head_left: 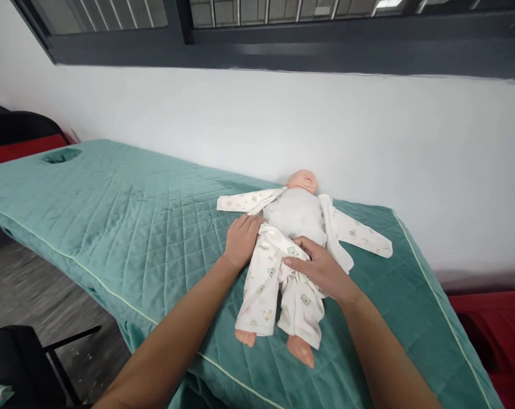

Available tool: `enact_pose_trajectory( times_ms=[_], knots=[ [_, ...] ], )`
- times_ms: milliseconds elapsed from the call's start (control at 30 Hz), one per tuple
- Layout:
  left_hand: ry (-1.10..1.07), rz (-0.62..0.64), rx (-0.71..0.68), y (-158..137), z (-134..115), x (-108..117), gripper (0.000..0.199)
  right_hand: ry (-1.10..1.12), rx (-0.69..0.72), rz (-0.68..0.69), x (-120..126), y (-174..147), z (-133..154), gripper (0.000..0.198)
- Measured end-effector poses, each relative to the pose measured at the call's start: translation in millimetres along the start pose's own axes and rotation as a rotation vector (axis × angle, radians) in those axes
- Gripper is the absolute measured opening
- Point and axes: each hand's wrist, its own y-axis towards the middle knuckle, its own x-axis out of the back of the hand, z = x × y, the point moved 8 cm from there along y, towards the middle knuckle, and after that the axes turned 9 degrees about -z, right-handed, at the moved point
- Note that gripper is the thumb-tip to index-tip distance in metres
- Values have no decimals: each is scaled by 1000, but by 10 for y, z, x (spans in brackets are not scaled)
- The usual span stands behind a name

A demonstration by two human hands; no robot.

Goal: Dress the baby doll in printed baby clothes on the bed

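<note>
A baby doll (303, 180) lies on its back on the green quilted bed cover (167, 227), its feet towards me. It wears white printed baby pants (261, 284) and an open white printed jacket (366, 236) with the sleeves spread out. White cloth (294, 213) covers its belly. At the waistband, on the doll's hip to my left, my left hand (243, 240) grips the edge of the pants, with its fingertips partly hidden. My right hand (321, 267) pinches the front of the pants near the other hip, thumb on top. Both bare feet (300, 351) stick out of the legs.
The bed stands against a white wall (176, 119) under a dark window frame (257, 51). A face hole (62, 155) opens at its far left. Dark chairs (19, 363) stand to the left, and a red seat (496, 329) is at the right.
</note>
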Motion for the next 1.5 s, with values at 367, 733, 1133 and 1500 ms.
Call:
enact_pose_trajectory(
  times_ms=[367, 733, 1133, 1500],
  knots=[
    [10, 21, -40, 63, 25, -102, 24, -61, 42, -78, -5, 58, -65, 11],
    [-33, 80, -5, 57, 1, -131, 25, -74, -45, -169, 45, 63, -134, 17],
    [-270, 189, 185, -184, 44, 65, 24, 44, 102, -168, 164, -28, -58, 50],
    [-21, 427, 187, -414, 75, 164, 26, 180, -40, -327, 313, 3, -246, 39]
  ],
)
